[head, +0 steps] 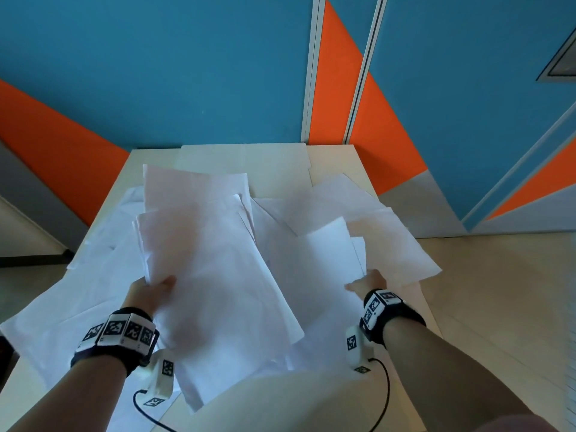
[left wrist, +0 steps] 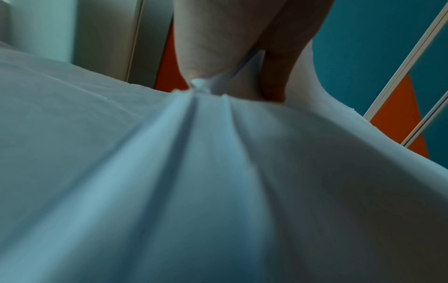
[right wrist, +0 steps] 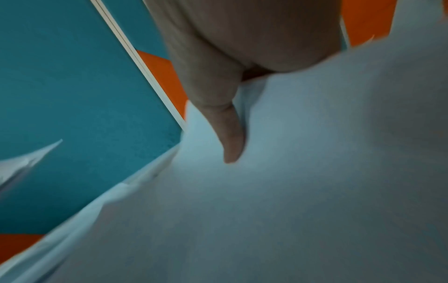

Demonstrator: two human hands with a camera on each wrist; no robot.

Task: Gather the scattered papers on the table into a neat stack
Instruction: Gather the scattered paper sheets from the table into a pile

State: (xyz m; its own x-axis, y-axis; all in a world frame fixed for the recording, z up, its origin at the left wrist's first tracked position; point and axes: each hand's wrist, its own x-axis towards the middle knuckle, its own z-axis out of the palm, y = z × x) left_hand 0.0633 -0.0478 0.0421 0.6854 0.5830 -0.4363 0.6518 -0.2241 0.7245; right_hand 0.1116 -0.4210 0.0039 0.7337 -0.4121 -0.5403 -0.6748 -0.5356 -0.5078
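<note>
Papers [head: 103, 275] sprawl across the frame's middle, so the left hand [head: 149, 291] pinches a gathered sheaf [head: 212, 269] while the right hand [head: 369, 280] pinches another sheet [head: 324, 254] to add.

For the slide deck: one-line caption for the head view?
Left hand grips a lifted bundle of sheets while right hand holds another sheet above loose papers across the table.

We wear a black band on each bare forearm, the left wristband [head: 117, 333] and the right wristband [head: 381, 310], each ringed with white tiles bearing black square markers. A white camera block [head: 162, 380] hangs under each wrist, trailing a thin black cable [head: 385, 397].
</note>
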